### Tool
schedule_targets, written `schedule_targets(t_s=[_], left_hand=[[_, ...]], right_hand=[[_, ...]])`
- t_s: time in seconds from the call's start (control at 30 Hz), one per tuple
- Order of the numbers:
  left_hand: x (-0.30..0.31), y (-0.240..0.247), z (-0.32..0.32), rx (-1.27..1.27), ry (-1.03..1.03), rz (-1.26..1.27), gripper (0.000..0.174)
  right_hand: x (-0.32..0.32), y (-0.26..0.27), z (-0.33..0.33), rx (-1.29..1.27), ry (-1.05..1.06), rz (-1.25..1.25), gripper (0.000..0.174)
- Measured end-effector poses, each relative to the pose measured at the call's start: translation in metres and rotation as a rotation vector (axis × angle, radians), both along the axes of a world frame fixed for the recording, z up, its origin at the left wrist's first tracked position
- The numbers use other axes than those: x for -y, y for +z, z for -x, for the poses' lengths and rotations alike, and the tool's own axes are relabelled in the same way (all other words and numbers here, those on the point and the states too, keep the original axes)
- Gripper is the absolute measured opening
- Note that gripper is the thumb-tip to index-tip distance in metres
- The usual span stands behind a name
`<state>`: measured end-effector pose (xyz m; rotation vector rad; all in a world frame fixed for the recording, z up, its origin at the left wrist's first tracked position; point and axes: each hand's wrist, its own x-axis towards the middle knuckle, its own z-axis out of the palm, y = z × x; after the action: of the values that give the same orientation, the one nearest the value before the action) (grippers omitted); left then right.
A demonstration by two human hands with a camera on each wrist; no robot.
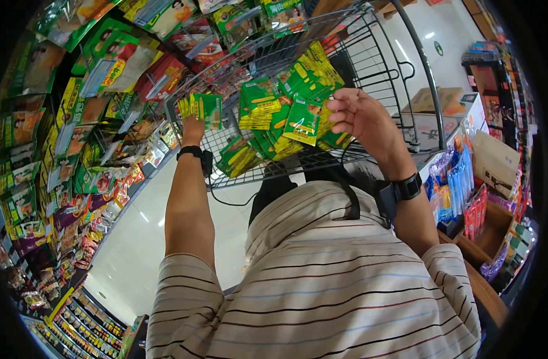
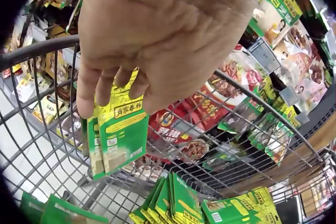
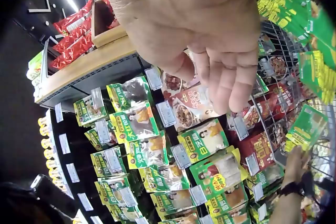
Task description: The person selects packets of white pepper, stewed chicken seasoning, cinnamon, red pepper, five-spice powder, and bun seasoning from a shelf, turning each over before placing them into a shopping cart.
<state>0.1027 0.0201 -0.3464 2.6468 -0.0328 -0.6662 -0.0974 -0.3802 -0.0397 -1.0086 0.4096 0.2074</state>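
Observation:
In the head view the left hand [image 1: 194, 130] grips a few green and yellow packets [image 1: 209, 111] by their top edge, over the left side of a wire cart [image 1: 226, 143]. The left wrist view shows those packets [image 2: 125, 134] hanging upright from the fingers of the left hand [image 2: 142, 50]. The right hand [image 1: 365, 119], fingers loosely bent with nothing in them, is raised above the cart's right part, beside a packet [image 1: 303, 121] on a pile of similar ones. In the right wrist view the right hand [image 3: 194, 40] is empty.
Racks of hanging packets [image 1: 23, 134] stand along the left. On the right are a cardboard box [image 1: 495, 157], blue packages [image 1: 459, 170] and red ones [image 1: 476, 212]. White floor [image 1: 142, 239] shows below the cart. A black cable [image 1: 229, 202] hangs near the left wrist.

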Motion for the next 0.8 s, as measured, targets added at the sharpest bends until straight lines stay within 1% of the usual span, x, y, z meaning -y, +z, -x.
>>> schedule_targets(t_s=[0.17,0.2,0.4,0.5,0.53,0.57,0.6,0.67,0.73,0.8], left_hand=[[-0.001,-0.015,-0.011,-0.068,-0.032,-0.028,0.047],[-0.001,-0.015,-0.006,0.005,-0.028,0.01,0.045],[0.006,-0.018,-0.007,0.07,-0.09,-0.053,0.041],[0.011,0.001,-0.01,-0.026,-0.395,-0.251,0.041],[0.011,-0.009,-0.006,0.054,-0.264,-0.196,0.04],[0.009,-0.035,0.001,0.133,-0.133,-0.141,0.039],[0.01,-0.041,0.006,0.212,-0.001,-0.086,0.038],[0.014,-0.044,0.01,0.211,0.024,-0.091,0.035],[0.02,-0.034,0.012,0.196,-0.069,-0.131,0.034],[0.024,-0.021,0.011,0.163,-0.285,-0.204,0.033]], right_hand=[[0.004,-0.001,0.0,-0.035,-0.024,0.008,0.034],[0.005,0.0,0.0,-0.042,-0.026,0.015,0.035],[0.007,0.002,-0.001,-0.063,-0.044,0.022,0.037],[0.008,0.004,-0.002,-0.066,-0.043,0.024,0.037],[0.008,0.004,-0.003,-0.067,-0.042,0.023,0.037],[0.008,0.003,-0.003,-0.063,-0.046,0.009,0.035],[0.009,0.003,-0.003,-0.06,-0.05,-0.006,0.032],[0.009,0.001,-0.003,-0.058,-0.055,-0.026,0.029],[0.008,0.0,-0.005,-0.058,-0.054,-0.035,0.029],[0.007,-0.001,-0.006,-0.073,-0.045,-0.001,0.035]])
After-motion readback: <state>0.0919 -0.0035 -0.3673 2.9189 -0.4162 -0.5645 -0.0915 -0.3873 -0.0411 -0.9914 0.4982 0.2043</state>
